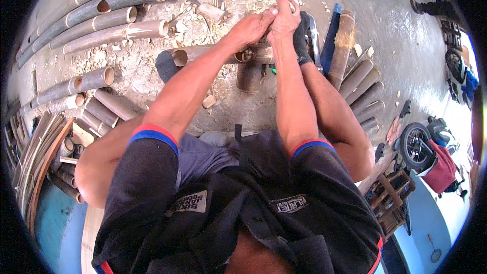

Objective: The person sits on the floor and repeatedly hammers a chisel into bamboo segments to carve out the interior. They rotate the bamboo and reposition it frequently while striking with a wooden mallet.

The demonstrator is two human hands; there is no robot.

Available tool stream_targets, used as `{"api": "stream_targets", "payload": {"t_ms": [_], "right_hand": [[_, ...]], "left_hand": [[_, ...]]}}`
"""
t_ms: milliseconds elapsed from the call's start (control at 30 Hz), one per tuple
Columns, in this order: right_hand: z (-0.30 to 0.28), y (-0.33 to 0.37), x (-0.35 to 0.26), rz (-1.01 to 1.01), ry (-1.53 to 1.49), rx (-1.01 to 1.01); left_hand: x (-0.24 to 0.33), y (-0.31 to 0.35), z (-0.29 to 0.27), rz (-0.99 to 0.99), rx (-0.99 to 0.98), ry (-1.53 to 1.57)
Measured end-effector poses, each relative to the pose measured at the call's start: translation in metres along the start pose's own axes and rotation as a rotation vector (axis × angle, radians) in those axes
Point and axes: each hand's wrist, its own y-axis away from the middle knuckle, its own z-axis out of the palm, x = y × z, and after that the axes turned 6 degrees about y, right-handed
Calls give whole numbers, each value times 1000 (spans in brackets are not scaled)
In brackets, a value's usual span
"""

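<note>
- Both hands meet above a short bamboo culm section (213,53) that lies crosswise, just under the fingers.
- The left hand (249,28) is curled narrow, its fingers closed round something small at the top of the grip; what it is cannot be told.
- The right hand (285,18) is wrapped tight beside it, touching the left; a pale tip shows above its fingers.
- The section is grey-brown, hollow, its open cut end (179,58) facing away from the fingers to the left.
- A shorter bamboo tube (249,77) stands upright below the fingers; its inside is hidden.
- Long bamboo poles (114,33) lie well left of the fingers, ends hollow.
- Wood chips (203,0) litter the concrete floor (385,5) beyond the fingertips.
</note>
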Motion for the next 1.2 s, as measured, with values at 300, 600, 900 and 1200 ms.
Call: {"api": "stream_targets", "payload": {"t_ms": [300, 600, 900, 1200], "right_hand": [[45, -4, 23, 250, 237, -534], [94, 12, 62, 165, 927, -1107], [5, -8, 9, -71, 592, -122], [-58, 45, 7, -35, 242, 299]], "left_hand": [[-46, 38, 23, -94, 460, 73], [-54, 52, 44, 27, 761, 1209], [-21, 11, 22, -106, -4, 505], [-4, 2, 23, -124, -550, 275]]}}
